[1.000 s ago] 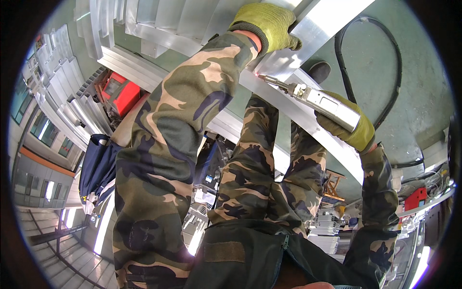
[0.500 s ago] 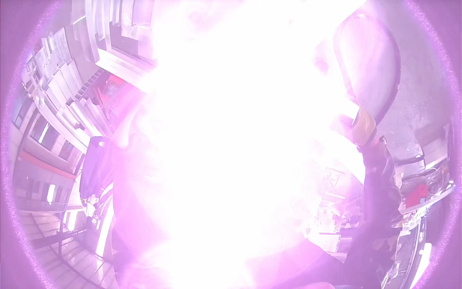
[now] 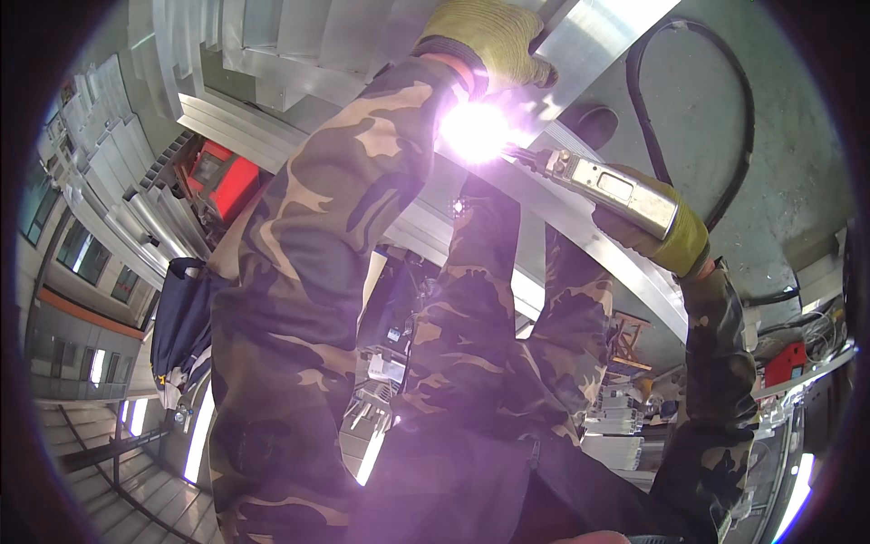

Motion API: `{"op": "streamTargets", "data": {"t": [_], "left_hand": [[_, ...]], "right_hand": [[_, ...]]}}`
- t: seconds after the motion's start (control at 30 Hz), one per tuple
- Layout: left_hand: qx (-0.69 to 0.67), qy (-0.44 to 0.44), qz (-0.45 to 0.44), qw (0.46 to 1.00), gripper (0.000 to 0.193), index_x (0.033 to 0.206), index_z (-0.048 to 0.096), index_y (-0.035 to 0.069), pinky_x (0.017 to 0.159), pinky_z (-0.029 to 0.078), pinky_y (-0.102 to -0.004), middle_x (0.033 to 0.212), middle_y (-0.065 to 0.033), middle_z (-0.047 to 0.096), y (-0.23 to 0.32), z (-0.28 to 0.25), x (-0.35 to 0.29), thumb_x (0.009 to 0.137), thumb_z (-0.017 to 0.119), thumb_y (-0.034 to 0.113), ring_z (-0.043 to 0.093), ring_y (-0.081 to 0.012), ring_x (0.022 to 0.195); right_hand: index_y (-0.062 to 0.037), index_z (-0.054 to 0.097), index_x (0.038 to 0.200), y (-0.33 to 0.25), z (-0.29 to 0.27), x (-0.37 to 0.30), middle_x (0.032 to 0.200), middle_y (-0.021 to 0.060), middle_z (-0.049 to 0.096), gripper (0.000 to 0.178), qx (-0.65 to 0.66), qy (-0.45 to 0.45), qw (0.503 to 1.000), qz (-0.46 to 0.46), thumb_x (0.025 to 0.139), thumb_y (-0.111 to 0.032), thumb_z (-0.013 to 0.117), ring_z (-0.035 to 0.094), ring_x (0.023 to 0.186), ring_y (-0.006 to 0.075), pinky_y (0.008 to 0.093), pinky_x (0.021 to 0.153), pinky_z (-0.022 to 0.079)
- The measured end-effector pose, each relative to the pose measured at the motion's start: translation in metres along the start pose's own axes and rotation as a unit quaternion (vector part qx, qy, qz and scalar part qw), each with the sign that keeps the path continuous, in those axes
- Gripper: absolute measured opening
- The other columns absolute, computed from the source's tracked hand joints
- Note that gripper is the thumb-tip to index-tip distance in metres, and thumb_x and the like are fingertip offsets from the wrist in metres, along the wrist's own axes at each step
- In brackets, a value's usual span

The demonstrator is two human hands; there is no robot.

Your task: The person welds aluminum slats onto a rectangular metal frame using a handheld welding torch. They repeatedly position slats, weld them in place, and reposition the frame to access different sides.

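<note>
My left hand [image 3: 485,41], in a yellow-green glove, is at the top with its fingers bent against the edge of a shiny metal bar [image 3: 612,50]; some fingertips are hidden. In a matching glove, my right hand [image 3: 687,240] is closed round the body of a silvery welding torch [image 3: 616,186]. The torch points left, and a white-violet glare [image 3: 474,132] burns at its tip, just below my left hand. That glare hides the spot where the tip meets the metal. A long metal beam [image 3: 589,231] slants down to the right beneath the torch.
A black hose [image 3: 750,118] loops over the green-grey floor at the upper right. Metal profiles [image 3: 118,136] are stacked at the left, near a red machine [image 3: 231,181]. Another red box [image 3: 784,364] stands far right. A dark cloth item [image 3: 179,308] hangs left of my sleeve.
The glare that whited out most of the picture has shrunk to a small spot at the torch tip. Both hands and the metal now show. My right wrist is in about the same place.
</note>
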State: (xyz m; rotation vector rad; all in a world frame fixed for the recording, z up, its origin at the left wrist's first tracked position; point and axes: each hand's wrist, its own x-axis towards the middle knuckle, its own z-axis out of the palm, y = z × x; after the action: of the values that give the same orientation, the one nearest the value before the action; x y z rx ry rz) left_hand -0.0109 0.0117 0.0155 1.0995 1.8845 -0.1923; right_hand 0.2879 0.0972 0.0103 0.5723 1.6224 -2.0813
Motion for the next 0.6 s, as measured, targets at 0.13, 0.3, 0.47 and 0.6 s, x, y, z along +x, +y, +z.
{"op": "streamTargets", "data": {"t": [0.13, 0.3, 0.47, 0.6], "left_hand": [[-0.003, -0.003, 0.004, 1.0, 0.048, 0.108, 0.072, 0.001, 0.093, 0.053, -0.0498, 0.109, -0.0239, 0.072, 0.001, 0.0, 0.001, 0.086, 0.074, 0.044, 0.069, -0.0408, 0.107], [-0.007, -0.011, -0.003, 1.0, 0.049, 0.108, 0.071, 0.001, 0.093, 0.053, -0.0502, 0.109, -0.0241, 0.072, 0.0, -0.005, -0.008, 0.086, 0.073, 0.044, 0.069, -0.0411, 0.107], [0.002, 0.01, 0.009, 1.0, 0.048, 0.108, 0.072, 0.004, 0.093, 0.053, -0.0497, 0.11, -0.0224, 0.073, -0.002, 0.0, -0.007, 0.086, 0.073, 0.046, 0.069, -0.0401, 0.108], [0.006, 0.009, 0.013, 1.0, 0.049, 0.107, 0.072, 0.004, 0.092, 0.053, -0.0497, 0.108, -0.0222, 0.073, -0.001, 0.0, -0.005, 0.085, 0.073, 0.047, 0.07, -0.0403, 0.105]], "right_hand": [[0.0008, 0.058, 0.139, -0.007, -0.003, -0.001, 0.121, 0.0123, 0.072, 0.056, 0.001, -0.011, 1.0, 0.021, 0.093, -0.022, 0.08, 0.068, 0.108, 0.017, 0.032, 0.096, 0.054], [0.001, 0.06, 0.137, 0.003, -0.005, -0.005, 0.12, 0.0142, 0.072, 0.054, -0.033, -0.005, 0.999, -0.002, 0.092, -0.021, 0.081, 0.07, 0.103, 0.0194, 0.033, 0.093, 0.055], [0.0012, 0.06, 0.138, 0.0, -0.004, -0.005, 0.12, 0.0137, 0.072, 0.054, -0.048, -0.012, 0.999, -0.013, 0.092, -0.019, 0.082, 0.07, 0.103, 0.0195, 0.0332, 0.094, 0.056], [0.0015, 0.06, 0.137, -0.001, -0.004, -0.005, 0.12, 0.0135, 0.072, 0.054, -0.035, -0.01, 0.999, -0.003, 0.092, -0.018, 0.082, 0.069, 0.103, 0.0181, 0.0326, 0.094, 0.055]]}}
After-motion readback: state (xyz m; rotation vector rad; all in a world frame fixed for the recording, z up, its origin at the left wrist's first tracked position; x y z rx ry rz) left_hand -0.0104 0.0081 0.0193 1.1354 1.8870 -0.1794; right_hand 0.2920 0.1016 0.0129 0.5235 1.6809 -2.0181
